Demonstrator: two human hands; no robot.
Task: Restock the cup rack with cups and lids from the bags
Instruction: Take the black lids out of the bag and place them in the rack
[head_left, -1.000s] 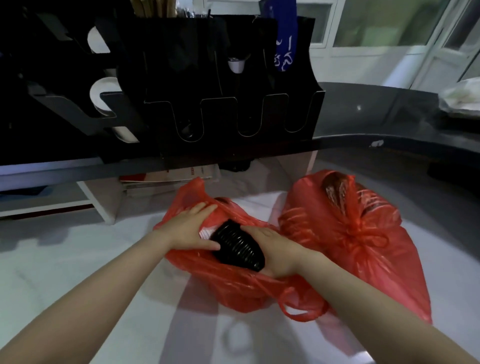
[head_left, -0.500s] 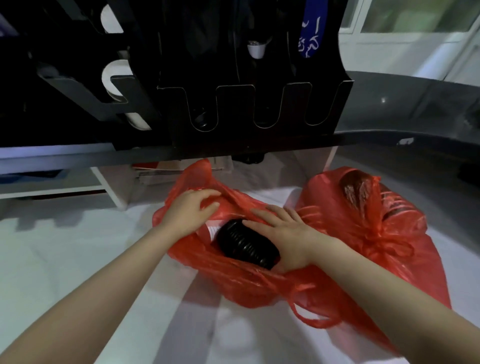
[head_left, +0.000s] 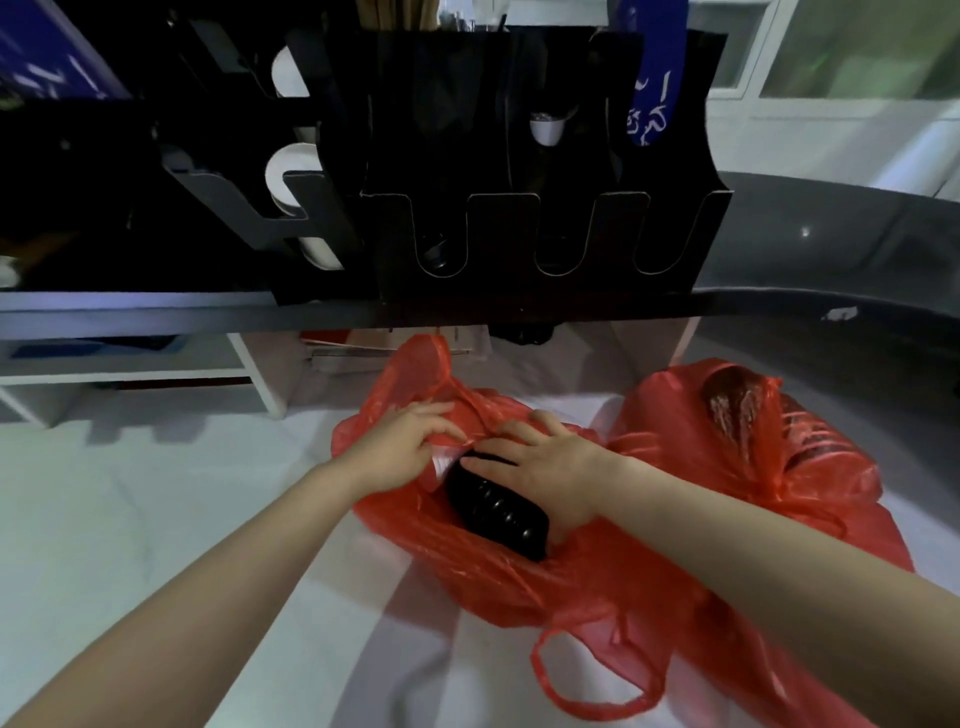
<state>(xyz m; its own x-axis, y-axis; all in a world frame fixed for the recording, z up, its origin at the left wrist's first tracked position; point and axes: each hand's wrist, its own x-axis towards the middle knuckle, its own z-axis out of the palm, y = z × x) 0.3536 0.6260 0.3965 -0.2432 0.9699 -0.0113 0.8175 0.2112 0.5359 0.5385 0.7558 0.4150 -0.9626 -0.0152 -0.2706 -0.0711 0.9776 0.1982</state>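
An open red plastic bag (head_left: 467, 577) lies on the white surface below the black cup rack (head_left: 519, 171). Inside it lies a stack of black lids (head_left: 498, 512), tilted on its side. My left hand (head_left: 400, 449) pinches the bag's upper edge and holds the mouth apart. My right hand (head_left: 550, 467) reaches into the bag and lies over the lid stack, with its fingers wrapped over the stack's far end and its thumb hidden beside it. A second red bag (head_left: 753, 447), knotted shut with dark lids showing through, stands to the right.
The rack has three U-shaped front slots (head_left: 561, 234) that look dark inside. White cups (head_left: 288, 176) sit in its left holders, and a small white cup (head_left: 545, 127) sits higher up. A dark curved counter (head_left: 831, 249) runs right. White shelving (head_left: 249, 374) stands behind the bags.
My right hand slid up along the lid stack toward the bag's mouth. My left hand shifted from the stack to the bag's upper edge. The camera moved closer.
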